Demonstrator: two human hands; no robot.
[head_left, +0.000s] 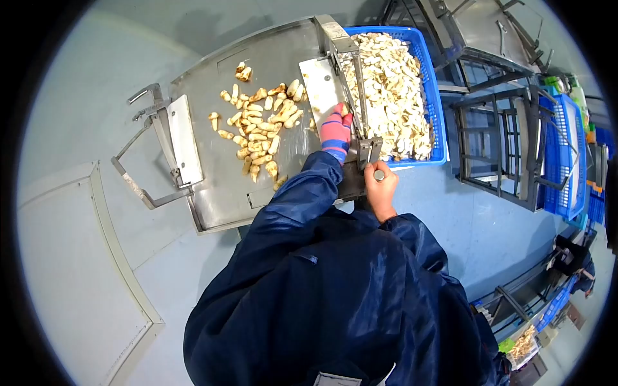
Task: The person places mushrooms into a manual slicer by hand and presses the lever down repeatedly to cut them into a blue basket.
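Gripping handle [379, 174], right hand [382, 195]; mushrooms [259, 136] on table [219, 190]

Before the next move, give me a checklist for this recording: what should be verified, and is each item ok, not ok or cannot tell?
1. Right hand around the handle: ok.
2. Left hand gloved: ok, striped glove.
3. Left fingers well away from the cutter: not ok, they are close beside it.
4. Piece secure in the left hand: cannot tell, the glove hides the grip.
5. Blue basket beside the cutter: ok, with many slices in it.
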